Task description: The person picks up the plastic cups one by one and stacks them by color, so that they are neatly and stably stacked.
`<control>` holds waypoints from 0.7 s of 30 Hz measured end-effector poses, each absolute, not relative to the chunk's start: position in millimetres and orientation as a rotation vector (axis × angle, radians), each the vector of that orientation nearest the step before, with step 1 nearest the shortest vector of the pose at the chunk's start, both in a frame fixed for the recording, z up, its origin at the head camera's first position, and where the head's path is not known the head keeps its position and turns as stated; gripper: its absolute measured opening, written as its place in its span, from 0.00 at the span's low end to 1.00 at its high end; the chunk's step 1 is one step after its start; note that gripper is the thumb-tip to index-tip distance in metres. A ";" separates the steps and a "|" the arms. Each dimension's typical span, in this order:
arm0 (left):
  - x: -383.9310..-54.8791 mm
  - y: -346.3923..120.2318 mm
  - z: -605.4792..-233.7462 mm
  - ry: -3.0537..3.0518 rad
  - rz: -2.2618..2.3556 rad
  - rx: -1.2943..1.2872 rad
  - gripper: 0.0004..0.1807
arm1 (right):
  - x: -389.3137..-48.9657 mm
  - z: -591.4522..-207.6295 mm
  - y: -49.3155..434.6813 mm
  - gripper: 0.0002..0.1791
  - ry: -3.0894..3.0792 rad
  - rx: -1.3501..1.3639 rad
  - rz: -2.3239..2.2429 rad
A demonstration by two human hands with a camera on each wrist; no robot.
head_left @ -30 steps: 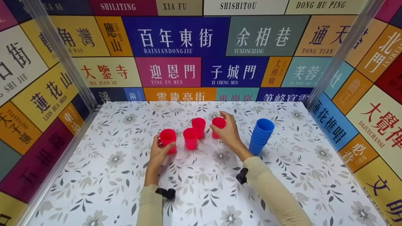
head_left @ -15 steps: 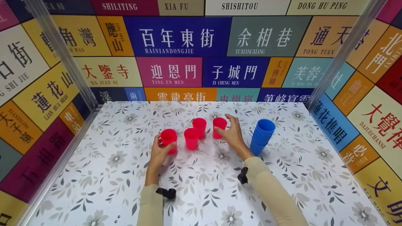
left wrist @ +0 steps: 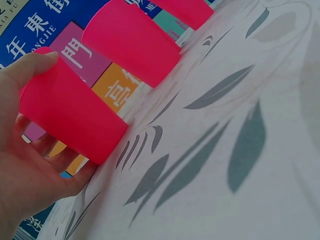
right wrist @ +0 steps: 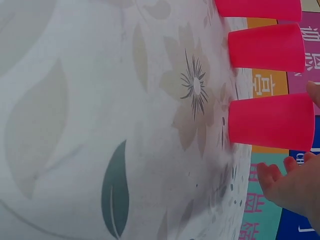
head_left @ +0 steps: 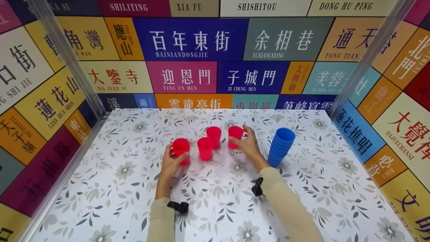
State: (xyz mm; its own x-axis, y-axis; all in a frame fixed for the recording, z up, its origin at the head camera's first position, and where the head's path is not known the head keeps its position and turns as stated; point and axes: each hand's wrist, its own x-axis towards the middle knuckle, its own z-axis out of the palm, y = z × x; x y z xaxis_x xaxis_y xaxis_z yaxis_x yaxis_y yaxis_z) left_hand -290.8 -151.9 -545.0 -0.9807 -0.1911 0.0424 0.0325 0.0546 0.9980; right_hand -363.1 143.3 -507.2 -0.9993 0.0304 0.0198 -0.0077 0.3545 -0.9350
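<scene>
Several red plastic cups stand upright, mouths up, on a floral tablecloth. My left hand (head_left: 169,163) holds the leftmost red cup (left wrist: 75,110), thumb against its near side by the rim and fingers around the other side. Two more red cups, a front one (head_left: 205,149) and one behind it (head_left: 214,136), stand in the middle. Around the rightmost red cup (right wrist: 270,122) my right hand (head_left: 249,145) stands loosely spread. Its thumb lies in front of the cup in the head view. In the right wrist view, a gap separates its fingers (right wrist: 270,172) from the cup wall.
A nested stack of blue cups (head_left: 280,148) stands right of my right hand, close to the forearm. Panels with street names (head_left: 188,38) wall in the table at the back and both sides. The floral cloth (head_left: 215,208) covers the tabletop.
My right hand's fingers have drawn back and down from behind the rightmost red cup toward its right side. The left hand keeps its hold, and the cups stay in place.
</scene>
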 end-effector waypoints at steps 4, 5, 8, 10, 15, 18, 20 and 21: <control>-291.4 -152.9 -545.6 -2.163 -2.046 0.181 0.39 | -364.7 -506.4 141.3 0.47 -2.527 -0.069 1.840; -291.6 -153.3 -545.6 -2.167 -2.046 0.186 0.39 | -365.0 -505.6 140.3 0.47 -2.516 -0.081 1.856; -291.9 -154.4 -544.4 -2.169 -2.057 0.195 0.41 | -366.2 -502.9 136.6 0.46 -2.485 -0.117 1.884; -291.6 -154.5 -543.9 -2.173 -2.057 0.196 0.41 | -367.0 -502.5 135.4 0.45 -2.485 -0.125 1.869; -290.6 -152.9 -544.4 -2.178 -2.055 0.206 0.41 | -366.7 -504.5 134.8 0.43 -2.497 -0.128 1.821; -291.5 -152.6 -544.1 -2.183 -2.053 0.213 0.40 | -365.7 -505.1 134.6 0.42 -2.488 -0.128 1.808; -292.3 -152.4 -543.3 -2.192 -2.046 0.212 0.39 | -365.5 -505.1 135.1 0.41 -2.486 -0.135 1.791; -292.7 -152.6 -542.9 -2.192 -2.046 0.206 0.39 | -365.4 -505.1 135.4 0.41 -2.486 -0.139 1.784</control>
